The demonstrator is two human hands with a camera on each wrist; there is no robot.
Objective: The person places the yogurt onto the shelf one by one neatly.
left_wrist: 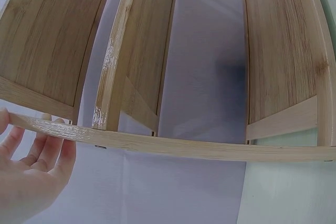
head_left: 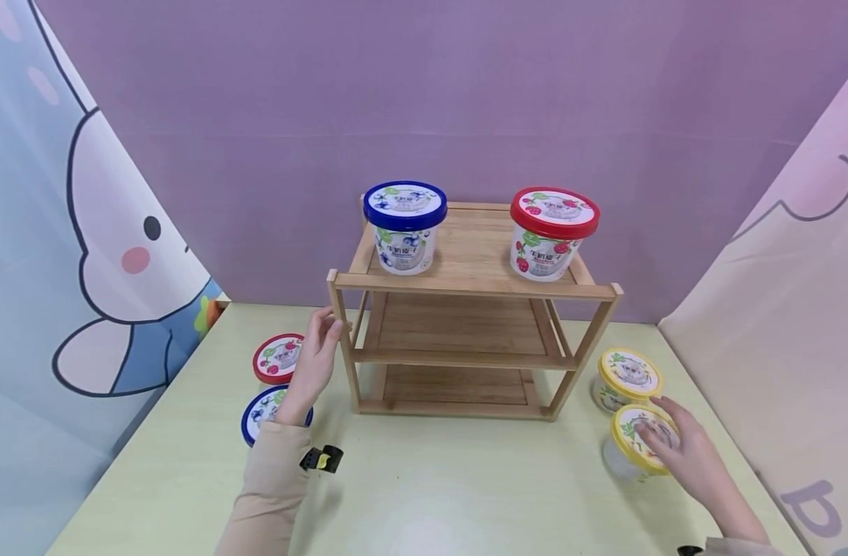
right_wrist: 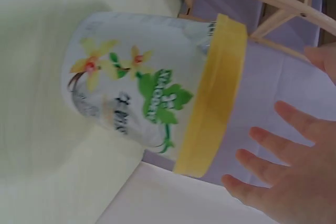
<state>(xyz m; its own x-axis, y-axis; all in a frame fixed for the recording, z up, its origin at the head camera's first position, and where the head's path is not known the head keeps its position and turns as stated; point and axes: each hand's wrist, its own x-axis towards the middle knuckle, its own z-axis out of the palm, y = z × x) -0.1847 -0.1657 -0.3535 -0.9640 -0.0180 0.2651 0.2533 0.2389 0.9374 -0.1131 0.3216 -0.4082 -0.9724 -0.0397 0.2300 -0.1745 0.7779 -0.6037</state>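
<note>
A three-level wooden shelf rack (head_left: 459,289) stands at the middle back of the table. My left hand (head_left: 315,357) holds its left front post near the top; the left wrist view shows the fingers (left_wrist: 48,153) bent around the post (left_wrist: 173,145). Over on the right, my right hand (head_left: 695,455) hovers just above the nearer yellow-lidded tub (head_left: 625,455), fingers spread. In the right wrist view, a gap shows between those fingers (right_wrist: 268,144) and the lid of the upright tub (right_wrist: 142,87). Behind it stands another yellow-lidded tub (head_left: 631,374).
On the top shelf are a blue-lidded tub (head_left: 405,232) at left and a red-lidded tub (head_left: 552,239) at right. Left of the rack, another red-lidded tub (head_left: 274,359) and a blue-lidded tub (head_left: 257,413) are partly hidden by my left arm. Curtains enclose the table (head_left: 431,479).
</note>
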